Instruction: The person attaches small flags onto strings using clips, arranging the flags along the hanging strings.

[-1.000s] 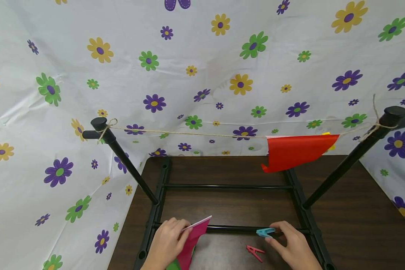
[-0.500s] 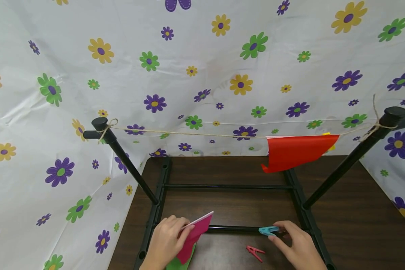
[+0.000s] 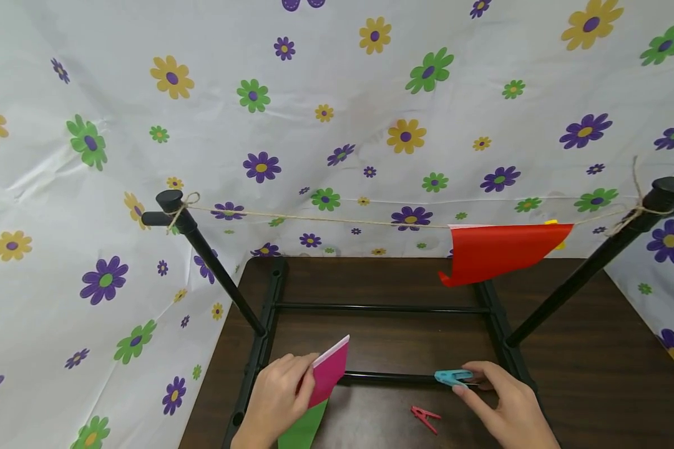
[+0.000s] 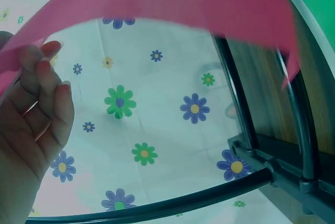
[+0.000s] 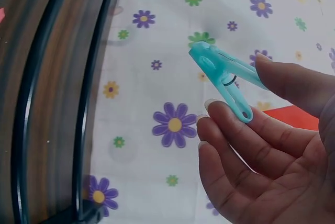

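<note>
My left hand (image 3: 278, 393) pinches a pink paper flag (image 3: 330, 373) by its white-edged top; in the left wrist view the pink paper (image 4: 172, 1) curves out from the fingers. Below it lies a green paper piece (image 3: 303, 427) at the near edge of the frame. My right hand (image 3: 502, 402) holds a light blue clothespin (image 3: 452, 377) between thumb and fingers; the right wrist view shows the clothespin (image 5: 222, 75) by its two handles, its tip pointing away. On the table between the hands lies a red clothespin (image 3: 425, 418).
A twine line (image 3: 314, 218) runs between two black posts (image 3: 219, 268) of a black frame. From its right part hangs a red paper flag (image 3: 505, 252) with a yellow clip (image 3: 551, 222). Crossbars (image 3: 382, 307) span the dark wooden table (image 3: 595, 374); a flowered cloth (image 3: 202, 143) hangs behind.
My left hand has raised and turned the pink flag, uncovering more green paper. The right hand with the blue clothespin has shifted slightly right. The view has tilted a little.
</note>
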Demonstrator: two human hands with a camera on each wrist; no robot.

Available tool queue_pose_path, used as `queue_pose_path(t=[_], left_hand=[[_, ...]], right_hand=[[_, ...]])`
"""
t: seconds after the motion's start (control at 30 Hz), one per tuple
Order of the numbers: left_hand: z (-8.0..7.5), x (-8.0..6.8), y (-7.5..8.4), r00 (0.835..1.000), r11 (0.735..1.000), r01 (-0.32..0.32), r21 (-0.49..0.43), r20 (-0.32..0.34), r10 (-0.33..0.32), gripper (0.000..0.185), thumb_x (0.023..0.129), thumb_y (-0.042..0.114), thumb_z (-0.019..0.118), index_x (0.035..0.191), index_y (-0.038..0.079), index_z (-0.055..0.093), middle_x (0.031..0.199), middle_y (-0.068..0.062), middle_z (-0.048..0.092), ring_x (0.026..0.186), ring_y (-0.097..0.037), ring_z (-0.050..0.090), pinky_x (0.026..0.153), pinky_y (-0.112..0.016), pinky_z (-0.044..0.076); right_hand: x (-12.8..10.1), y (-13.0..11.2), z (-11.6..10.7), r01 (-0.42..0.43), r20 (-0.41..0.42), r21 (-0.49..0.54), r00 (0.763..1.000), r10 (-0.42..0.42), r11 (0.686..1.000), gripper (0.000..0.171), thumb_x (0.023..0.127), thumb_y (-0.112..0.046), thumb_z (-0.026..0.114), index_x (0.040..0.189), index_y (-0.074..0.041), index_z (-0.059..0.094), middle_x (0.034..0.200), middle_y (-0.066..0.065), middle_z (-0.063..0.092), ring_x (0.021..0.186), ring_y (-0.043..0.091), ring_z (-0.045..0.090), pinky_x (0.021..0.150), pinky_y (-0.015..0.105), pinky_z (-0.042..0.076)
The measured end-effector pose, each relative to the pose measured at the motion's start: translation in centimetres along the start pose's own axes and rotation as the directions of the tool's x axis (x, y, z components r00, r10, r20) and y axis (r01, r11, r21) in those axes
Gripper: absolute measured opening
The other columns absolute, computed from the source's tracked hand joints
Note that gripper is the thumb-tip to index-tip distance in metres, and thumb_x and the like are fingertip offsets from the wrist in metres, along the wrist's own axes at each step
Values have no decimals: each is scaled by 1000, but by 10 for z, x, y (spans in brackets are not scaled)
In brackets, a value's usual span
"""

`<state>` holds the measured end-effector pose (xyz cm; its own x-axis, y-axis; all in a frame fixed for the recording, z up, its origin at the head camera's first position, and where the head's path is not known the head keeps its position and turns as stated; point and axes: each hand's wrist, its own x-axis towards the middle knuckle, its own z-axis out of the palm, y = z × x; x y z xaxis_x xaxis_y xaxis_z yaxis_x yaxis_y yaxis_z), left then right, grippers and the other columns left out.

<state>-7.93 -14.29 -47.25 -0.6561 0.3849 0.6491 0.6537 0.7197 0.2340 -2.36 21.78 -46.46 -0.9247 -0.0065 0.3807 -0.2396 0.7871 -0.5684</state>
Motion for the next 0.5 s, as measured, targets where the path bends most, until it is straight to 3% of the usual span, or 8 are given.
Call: queue_pose_path(t=[0.17,0.27,0.5], left_hand=[[1,3,-1,1000,998,-17,-62,-26,15,12,94,11,65,102,9,74,88,2,73,71,-8,59,63,-23,53],[0,5,-2,998,997,-21,-70,-52,17,26,107,25,53,99,9,73,86,2,71,74,-10,59,65,-27,54],[-1,9,-2,989,999,-33,-24,-147,29,42,109,39,50,84,12,70,77,5,69,68,-10,57,60,-26,50]], right_hand=[[3,-4,-5,20,-16,-14,1000,-21,1000,42,71,-8,94,106,-10,70,95,-10,68,75,1,59,62,25,55],[5,-5,-7,36,-25,-12,999,-37,999,44,70,-7,94,107,-10,70,96,-10,69,75,-1,59,62,24,55],[5,-9,-10,7,-31,-14,999,-8,1000,48,66,-4,96,107,-11,70,97,-9,69,75,2,60,63,25,56]])
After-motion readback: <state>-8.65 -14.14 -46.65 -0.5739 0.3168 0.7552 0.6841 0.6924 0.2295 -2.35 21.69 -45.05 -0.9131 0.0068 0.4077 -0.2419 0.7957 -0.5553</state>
